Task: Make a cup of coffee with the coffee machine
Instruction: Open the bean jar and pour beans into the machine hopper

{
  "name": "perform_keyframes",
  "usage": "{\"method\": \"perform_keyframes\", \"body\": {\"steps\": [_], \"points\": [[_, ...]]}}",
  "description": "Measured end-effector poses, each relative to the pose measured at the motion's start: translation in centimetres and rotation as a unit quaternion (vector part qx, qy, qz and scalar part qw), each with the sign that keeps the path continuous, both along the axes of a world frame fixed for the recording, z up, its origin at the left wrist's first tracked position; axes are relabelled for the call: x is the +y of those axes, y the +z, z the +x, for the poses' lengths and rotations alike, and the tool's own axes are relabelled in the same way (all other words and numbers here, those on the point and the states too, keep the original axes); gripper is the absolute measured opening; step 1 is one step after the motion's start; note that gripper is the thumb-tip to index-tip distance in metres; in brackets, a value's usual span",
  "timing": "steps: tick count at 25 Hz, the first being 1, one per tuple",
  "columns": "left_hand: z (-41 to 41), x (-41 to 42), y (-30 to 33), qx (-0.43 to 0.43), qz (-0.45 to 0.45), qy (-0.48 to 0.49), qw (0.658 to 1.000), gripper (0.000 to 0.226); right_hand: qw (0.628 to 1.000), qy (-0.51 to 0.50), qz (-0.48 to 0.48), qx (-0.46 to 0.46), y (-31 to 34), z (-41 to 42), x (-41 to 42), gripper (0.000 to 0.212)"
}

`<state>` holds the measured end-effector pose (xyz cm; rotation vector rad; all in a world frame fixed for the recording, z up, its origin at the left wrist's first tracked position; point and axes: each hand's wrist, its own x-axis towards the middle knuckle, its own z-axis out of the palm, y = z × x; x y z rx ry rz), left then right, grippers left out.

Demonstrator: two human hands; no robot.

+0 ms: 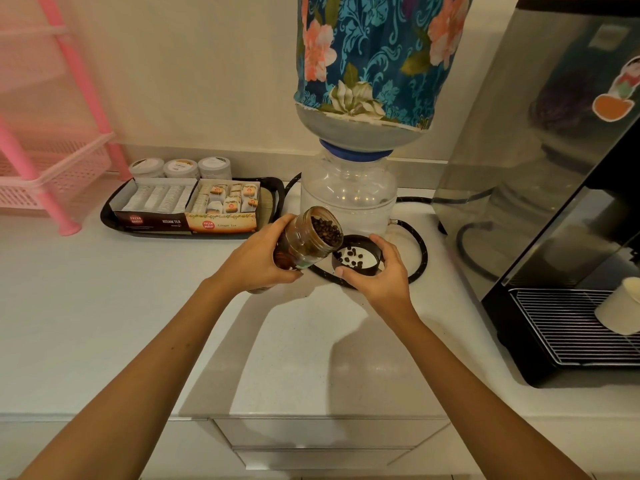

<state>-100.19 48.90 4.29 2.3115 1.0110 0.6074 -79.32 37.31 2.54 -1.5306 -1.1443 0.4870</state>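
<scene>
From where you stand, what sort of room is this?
Probably a small pantry or tea corner in a home or office. A coffee machine with a paper cup stands on the white counter, beside a covered water bottle and a tray of tea bag boxes.

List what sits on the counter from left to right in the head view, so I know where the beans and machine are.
Pink rack → black tray of tea boxes → tilted jar of coffee beans in the left hand → black lid catching beans, held by the right hand → coffee machine with a paper cup.
</scene>
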Motion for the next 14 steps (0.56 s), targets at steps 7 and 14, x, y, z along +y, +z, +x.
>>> {"method": "perform_keyframes", "body": {"steps": [7, 14], "points": [[0.0, 0.3, 0.5, 0.119, 0.161, 0.004, 0.980, 0.097, 0.996, 0.009, -0.014, -0.088, 0.1, 0.2, 0.0, 0.084], [0.1, 0.7, 1.6, 0.192, 0.241, 0.016, 0.951, 0.096, 0.994, 0.008, -0.027, -0.110, -0.2, -0.2, 0.1, 0.083]]}}
